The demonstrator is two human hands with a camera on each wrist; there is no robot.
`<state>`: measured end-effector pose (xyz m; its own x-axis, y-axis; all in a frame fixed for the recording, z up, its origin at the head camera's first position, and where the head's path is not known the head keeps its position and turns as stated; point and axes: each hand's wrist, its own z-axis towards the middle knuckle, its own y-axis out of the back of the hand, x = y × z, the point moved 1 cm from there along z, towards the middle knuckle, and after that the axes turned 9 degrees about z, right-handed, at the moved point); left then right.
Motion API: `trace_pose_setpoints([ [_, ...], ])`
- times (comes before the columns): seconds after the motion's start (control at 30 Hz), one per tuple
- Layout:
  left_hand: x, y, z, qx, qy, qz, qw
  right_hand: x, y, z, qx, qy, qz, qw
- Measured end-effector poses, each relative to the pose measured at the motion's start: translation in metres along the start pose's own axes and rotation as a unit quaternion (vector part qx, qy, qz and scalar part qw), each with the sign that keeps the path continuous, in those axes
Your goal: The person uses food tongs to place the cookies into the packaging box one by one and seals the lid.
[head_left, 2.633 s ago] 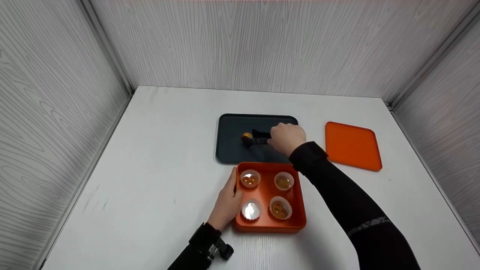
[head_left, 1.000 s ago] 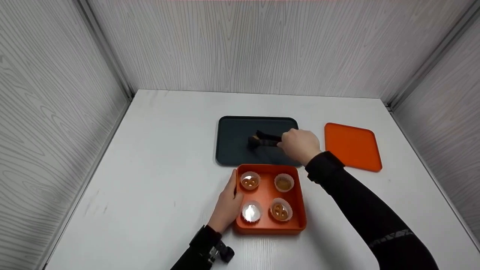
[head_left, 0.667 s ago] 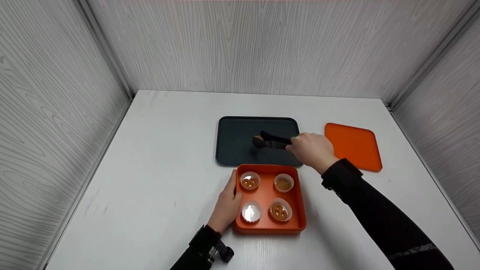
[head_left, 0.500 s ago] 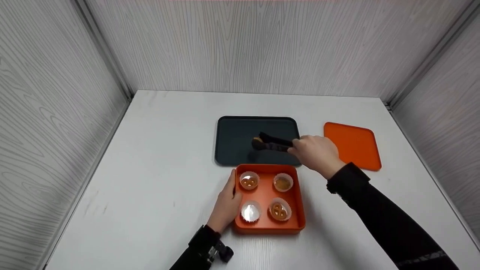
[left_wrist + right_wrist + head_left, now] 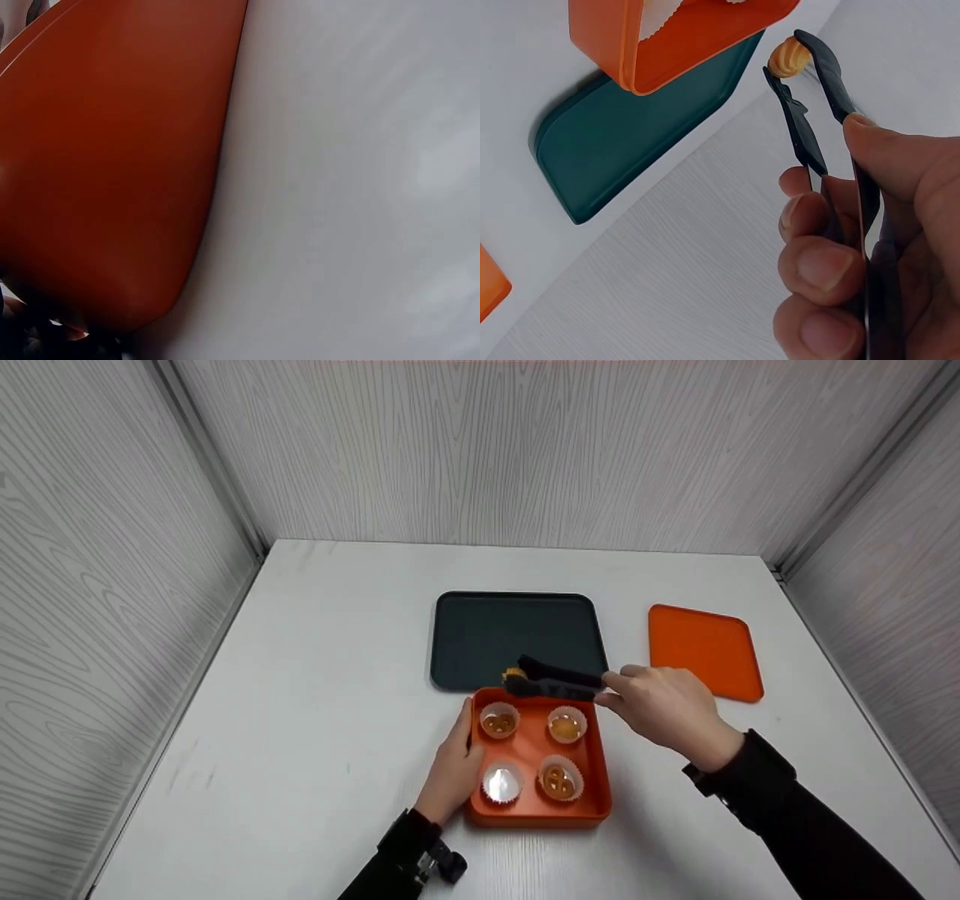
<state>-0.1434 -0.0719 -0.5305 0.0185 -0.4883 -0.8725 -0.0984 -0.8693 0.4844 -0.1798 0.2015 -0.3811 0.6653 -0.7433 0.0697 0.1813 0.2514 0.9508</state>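
Observation:
My right hand [image 5: 667, 709] grips black tongs [image 5: 559, 682]. Between the tong tips sits a small ridged, swirled golden cookie [image 5: 789, 58], raised over the far rim of a square orange box [image 5: 529, 819]. On the box's left side rests my left hand [image 5: 452, 765], thumb at the rim and fingers along the outer wall. Inside are white paper cups: pretzel-shaped brown pieces lie in the far left cup [image 5: 499, 721] and the near right cup [image 5: 560, 778]. A yellowish piece [image 5: 564, 727] is in the far right cup. The near left cup [image 5: 502, 783] shows only bright glare.
Behind the box lies a dark green tray [image 5: 517, 630], its near edge close to the box. An orange lid-like plate [image 5: 705, 652] lies flat at the right. Pale wood-grain walls [image 5: 480, 457] enclose the white table [image 5: 315, 675] at back and sides.
My right hand has drawn the tongs and cookie off the dark tray, rightward and then nearer to me, up to the box's far edge. The left hand and box stay put.

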Motion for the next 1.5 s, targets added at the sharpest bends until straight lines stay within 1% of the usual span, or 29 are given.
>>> trace_pose_setpoints([
  [0.13,-0.001,0.000,0.000,-0.003,-0.001,0.001,1.0000,0.005,0.007,-0.014,0.006,0.009,0.004,0.9999],
  [0.3,-0.002,-0.002,0.001,-0.007,-0.010,-0.003,0.9999,0.011,0.014,-0.030,0.045,0.016,0.024,0.9986],
  [0.37,-0.002,-0.002,0.001,-0.009,-0.016,-0.006,0.9998,0.014,0.015,-0.035,0.059,0.020,0.030,0.9976],
  [0.53,-0.002,-0.002,0.002,-0.006,-0.015,-0.012,0.9998,0.022,0.017,-0.043,0.074,0.034,0.040,0.9958],
  [0.63,-0.001,-0.002,0.003,-0.002,-0.013,-0.012,0.9998,0.028,0.017,-0.044,0.086,0.040,0.048,0.9944],
  [0.77,-0.001,-0.002,0.003,-0.003,-0.018,-0.012,0.9998,0.036,0.016,-0.043,0.106,0.045,0.056,0.9917],
  [0.97,-0.002,-0.001,0.003,-0.002,-0.019,-0.013,0.9997,0.043,0.008,-0.040,0.135,0.044,0.058,0.9881],
  [1.27,-0.003,-0.001,0.003,0.007,-0.007,-0.016,0.9998,0.049,-0.004,-0.037,0.139,0.066,0.038,0.9874],
  [1.4,-0.003,-0.001,0.002,0.006,-0.005,-0.019,0.9998,0.049,-0.007,-0.036,0.148,0.068,0.038,0.9860],
  [1.5,-0.003,-0.001,0.001,0.007,-0.004,-0.015,0.9999,0.049,-0.009,-0.036,0.146,0.070,0.034,0.9861],
])
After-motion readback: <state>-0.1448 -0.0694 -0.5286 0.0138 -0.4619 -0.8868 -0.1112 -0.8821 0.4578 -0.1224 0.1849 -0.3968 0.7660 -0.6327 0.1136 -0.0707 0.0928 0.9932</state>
